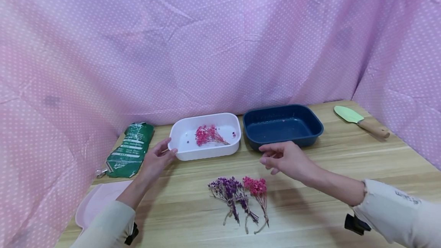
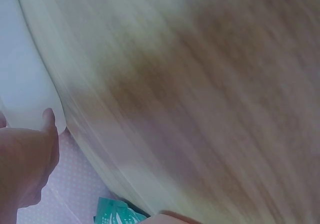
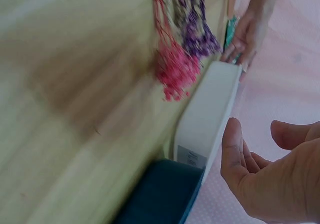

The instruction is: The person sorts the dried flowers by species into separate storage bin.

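Observation:
My left hand (image 1: pixel 156 162) holds the near left corner of a white plastic tub (image 1: pixel 206 152), its thumb on the front wall and fingers at the end. Inside the tub lies a bunch of pink dried flowers (image 1: pixel 206 135) with a few loose bits. My right hand (image 1: pixel 289 160) hovers before a dark blue tub (image 1: pixel 284 141), fingers loosely bent with nothing between them. On the wooden table nearer me lie purple dried flower bunches (image 1: pixel 227 190) and another pink bunch (image 1: pixel 255 187), tied with twine. The left wrist view shows the thumb against the white tub (image 2: pixel 30 68).
A green printed bag (image 1: pixel 129 150) with a metal clip lies left of the white tub. Part of a pale pink tray (image 1: pixel 100 200) shows beneath the left forearm. A light green trowel (image 1: pixel 348 114) with wooden handle lies at far right. Pink dotted cloth (image 1: pixel 206 49) hangs behind.

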A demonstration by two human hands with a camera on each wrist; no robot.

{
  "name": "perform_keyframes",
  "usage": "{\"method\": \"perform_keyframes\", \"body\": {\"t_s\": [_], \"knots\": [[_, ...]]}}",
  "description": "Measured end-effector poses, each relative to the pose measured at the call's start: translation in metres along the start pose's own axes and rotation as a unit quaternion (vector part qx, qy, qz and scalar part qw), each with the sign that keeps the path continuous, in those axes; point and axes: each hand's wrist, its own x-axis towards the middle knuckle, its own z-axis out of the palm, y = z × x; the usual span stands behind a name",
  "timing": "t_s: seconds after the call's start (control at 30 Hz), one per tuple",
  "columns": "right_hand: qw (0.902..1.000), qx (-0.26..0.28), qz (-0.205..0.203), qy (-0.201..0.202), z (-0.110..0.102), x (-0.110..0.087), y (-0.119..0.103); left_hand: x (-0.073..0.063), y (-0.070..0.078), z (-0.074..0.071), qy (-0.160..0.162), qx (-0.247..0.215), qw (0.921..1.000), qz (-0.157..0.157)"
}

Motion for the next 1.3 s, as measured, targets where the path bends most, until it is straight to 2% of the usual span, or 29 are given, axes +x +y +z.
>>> {"method": "perform_keyframes", "body": {"t_s": [0.13, 0.4, 0.63, 0.77, 0.87, 0.97, 1.1, 1.17, 1.3], "knots": [[1.0, 0.001, 0.005, 0.001, 0.008, -0.007, 0.01, -0.001, 0.0, 0.0, 0.0, 0.006, 1.0, -0.002], [0.9983, -0.029, 0.051, -0.003, 0.024, -0.021, 0.035, -0.002, -0.001, 0.0, -0.004, 0.002, 1.0, -0.008], [0.9962, -0.018, 0.082, -0.025, 0.035, -0.027, 0.046, -0.002, -0.001, 0.001, -0.004, -0.016, 0.9999, -0.002], [0.9966, -0.045, 0.062, -0.031, 0.041, -0.029, 0.049, -0.002, 0.0, 0.002, -0.004, -0.021, 0.9998, 0.0], [0.995, -0.089, 0.023, -0.04, 0.045, -0.027, 0.05, -0.002, 0.0, 0.002, -0.002, -0.018, 0.9998, -0.003], [0.9877, -0.15, 0.003, -0.046, 0.05, -0.026, 0.049, -0.002, 0.002, 0.001, 0.0, -0.012, 0.9999, -0.009], [0.9734, -0.224, 0.008, -0.047, 0.056, -0.025, 0.045, -0.001, 0.003, 0.0, 0.0, -0.007, 0.9999, -0.012], [0.968, -0.247, 0.004, -0.046, 0.058, -0.025, 0.044, -0.001, 0.003, 0.0, -0.002, -0.006, 0.9999, -0.012], [0.9613, -0.271, -0.027, -0.041, 0.056, -0.025, 0.045, 0.0, 0.003, 0.0, -0.003, -0.002, 0.9999, -0.012]]}}
